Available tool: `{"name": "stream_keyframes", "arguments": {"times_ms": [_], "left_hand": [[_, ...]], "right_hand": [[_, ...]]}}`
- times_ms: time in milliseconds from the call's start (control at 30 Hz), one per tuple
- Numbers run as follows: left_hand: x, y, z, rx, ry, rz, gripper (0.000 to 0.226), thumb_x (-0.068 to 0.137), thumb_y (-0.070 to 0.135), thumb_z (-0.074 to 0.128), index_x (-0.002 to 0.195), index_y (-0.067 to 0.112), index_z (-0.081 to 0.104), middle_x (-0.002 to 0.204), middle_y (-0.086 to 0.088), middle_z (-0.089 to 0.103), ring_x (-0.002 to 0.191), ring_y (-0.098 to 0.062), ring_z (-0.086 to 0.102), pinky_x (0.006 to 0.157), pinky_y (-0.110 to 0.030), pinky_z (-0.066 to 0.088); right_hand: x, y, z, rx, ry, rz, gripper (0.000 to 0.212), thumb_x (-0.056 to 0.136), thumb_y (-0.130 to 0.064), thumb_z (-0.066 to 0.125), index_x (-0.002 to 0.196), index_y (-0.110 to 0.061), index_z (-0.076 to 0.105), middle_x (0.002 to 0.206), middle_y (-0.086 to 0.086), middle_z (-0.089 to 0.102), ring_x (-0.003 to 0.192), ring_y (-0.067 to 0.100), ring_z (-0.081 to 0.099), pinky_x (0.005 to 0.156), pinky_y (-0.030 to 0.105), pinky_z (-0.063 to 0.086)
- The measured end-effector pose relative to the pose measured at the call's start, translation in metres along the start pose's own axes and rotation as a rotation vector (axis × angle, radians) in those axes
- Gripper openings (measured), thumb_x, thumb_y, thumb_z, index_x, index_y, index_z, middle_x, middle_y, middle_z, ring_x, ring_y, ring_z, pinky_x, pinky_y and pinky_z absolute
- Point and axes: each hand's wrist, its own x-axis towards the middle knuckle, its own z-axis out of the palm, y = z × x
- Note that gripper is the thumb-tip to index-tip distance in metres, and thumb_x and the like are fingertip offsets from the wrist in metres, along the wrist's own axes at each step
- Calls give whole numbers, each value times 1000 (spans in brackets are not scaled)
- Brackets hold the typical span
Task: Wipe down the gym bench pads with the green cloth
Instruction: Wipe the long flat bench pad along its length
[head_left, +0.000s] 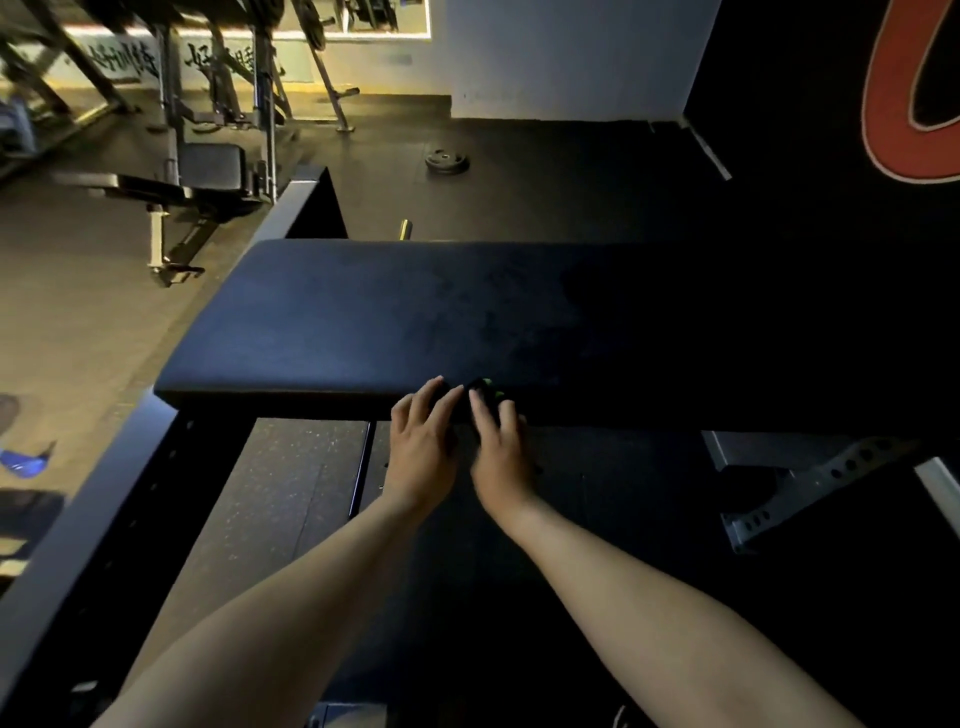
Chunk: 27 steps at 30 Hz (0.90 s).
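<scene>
Left grip (423, 441) and right grip (501, 449) were seen side by side, nearly touching, at the near edge of the black bench pad (363, 312).

Left grip: fingers were spread and about straight, tips laid on the pad edge, nothing held.

Right grip: fingers were also about straight, pressed flat over the green cloth (489, 385). Slight motion blur was noted.

The cloth was mostly covered by the right grip. Only small green patches were visible just past its fingertips, on the pad top near the edge. Whether the left fingertips also touched the cloth could not be told, as the area was too dark.

The pad was stretched wide to both sides of the grips and away from them, its right part lost in shadow. Speckled rubber floor (291, 493) was seen below the grips. A perforated steel bracket (810, 486) was located well right of the right grip. A weight plate (447, 160) was laid on the floor far beyond the grips, past the pad. A second bench (208, 169) was seen far beyond and left of the left grip.
</scene>
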Motion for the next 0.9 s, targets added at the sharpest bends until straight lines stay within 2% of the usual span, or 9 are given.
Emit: {"name": "stream_keyframes", "arguments": {"times_ms": [167,233,300,400,467,567,700,767,900], "left_hand": [[-3,2,-18,-488,43,-333,38,104,27,50,141,28,48,138,1,40,122,-14,51,102,-27,46],[-2,4,-28,-714,70,-431,38,98,51,48,134,41,50,138,0,50,125,-13,54,106,-34,45],[-3,-11,-37,-856,162,-564,40,88,65,50,125,51,52,136,-2,54,126,-15,55,108,-42,46],[-4,-39,-54,-920,265,-694,34,85,59,58,112,38,57,121,-12,62,114,-29,62,101,-54,50],[-4,-58,-67,-845,313,-752,20,96,41,57,106,25,56,106,-12,66,103,-33,65,94,-58,52],[1,-90,-85,-642,514,-858,12,103,23,50,107,13,55,105,-10,62,104,-35,62,94,-50,50],[16,-140,-115,-545,812,-1097,30,104,28,47,120,3,53,130,-22,46,114,-31,50,104,-38,41],[27,-158,-124,-546,781,-1157,32,104,33,46,122,6,50,135,-21,41,117,-31,49,106,-37,41],[52,-155,-114,-697,633,-1166,33,102,33,52,128,18,40,128,-12,51,112,-28,55,102,-36,44]], "right_hand": [[5,-6,-12,257,-249,-154,72,90,-6,62,152,-27,33,143,8,41,132,27,45,108,39,43],[12,-31,-13,372,-333,-148,71,92,-12,62,152,-27,26,151,9,37,137,23,41,106,27,37],[24,-58,-8,416,-429,-158,70,93,-17,60,150,-29,20,152,11,36,136,24,42,103,26,38],[44,-80,3,413,-582,-221,73,89,-13,59,151,-23,22,153,10,37,140,23,39,114,34,34],[58,-91,10,418,-635,-271,72,85,-7,59,152,-19,34,150,6,42,138,17,41,115,27,33],[74,-90,21,430,-533,-352,60,85,-7,59,142,-24,50,133,-3,48,115,10,55,97,20,47],[70,-76,47,144,-237,-578,46,87,-4,61,132,-16,60,128,-1,54,113,17,57,88,39,56],[65,-78,62,89,-160,-602,47,85,-1,64,130,-12,62,129,3,57,115,21,56,91,42,55],[63,-91,81,7,-43,-618,46,82,-5,68,127,-13,66,128,3,61,112,24,52,91,43,48]]}}
